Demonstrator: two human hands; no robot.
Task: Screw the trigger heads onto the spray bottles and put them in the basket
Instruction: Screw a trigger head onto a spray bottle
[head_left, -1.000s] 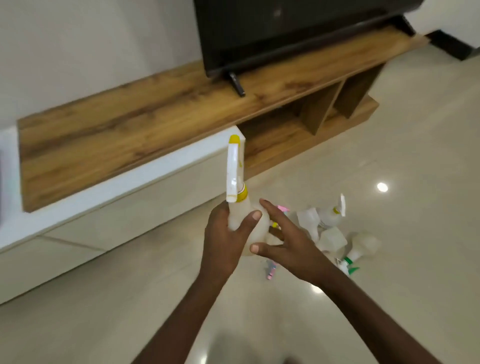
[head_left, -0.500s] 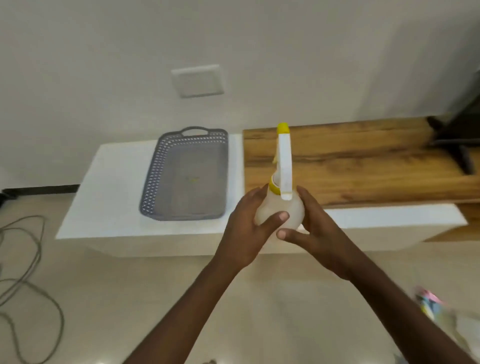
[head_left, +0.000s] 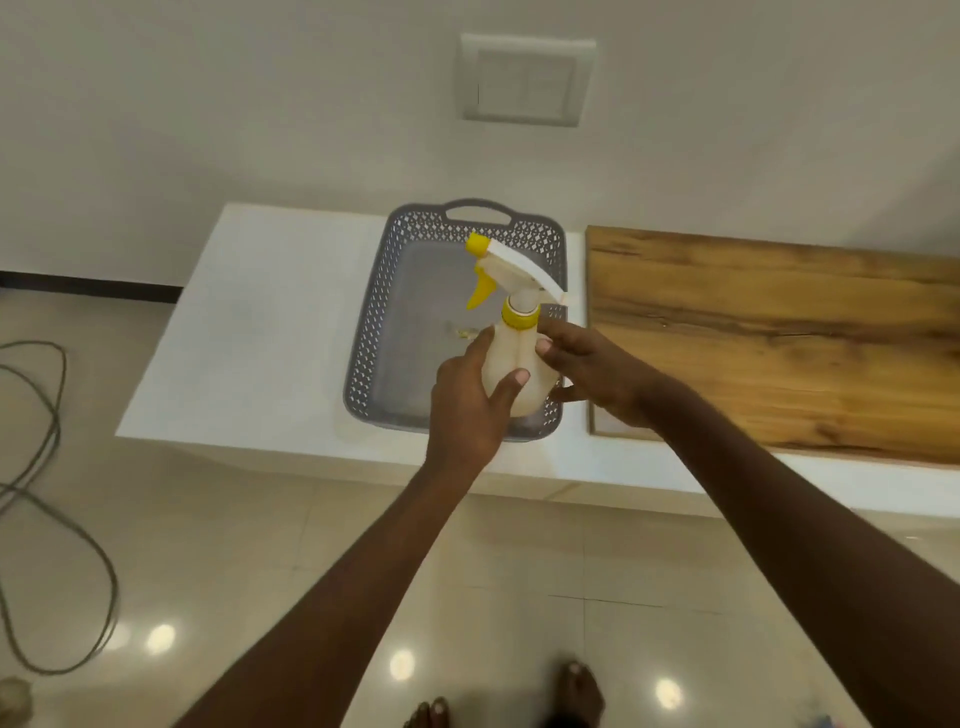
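**Head view: assembled spray bottle held above the grey basket, and what could spoil the drop**

The head view shows both hands around one translucent spray bottle (head_left: 511, 371) just right of centre frame, over the near right part of the grey perforated basket (head_left: 374, 322), which sits on the white bench (head_left: 249, 332). The left hand (head_left: 467, 410) wraps the bottle's body from the near side, thumb pressed across its front. The right hand (head_left: 587, 374) steadies the far right side, its fingers (head_left: 545, 345) pressed against the shoulder just below the yellow collar (head_left: 519, 316). The white and yellow trigger head (head_left: 506, 270) looks seated and leans toward the upper left.

Likely risks, as judgements:
- The bottle hangs close to the basket's near right wall, so letting go here could catch the base on the rim and tip it onto the bench or the wooden top (head_left: 779, 338) at right.
- The body seems light and top-heavy under the trigger head; set upright, it may topple. Laying it down seems safer.
- If the collar is only partly threaded, a knock could loosen the head. The threads cannot be seen.
- A loose grey cable (head_left: 52, 441) loops on the floor at left, a trip hazard near the bare feet at the bottom edge.

No brand, label or readable writing shows on the bottle, basket or the wall switch plate (head_left: 527, 80).
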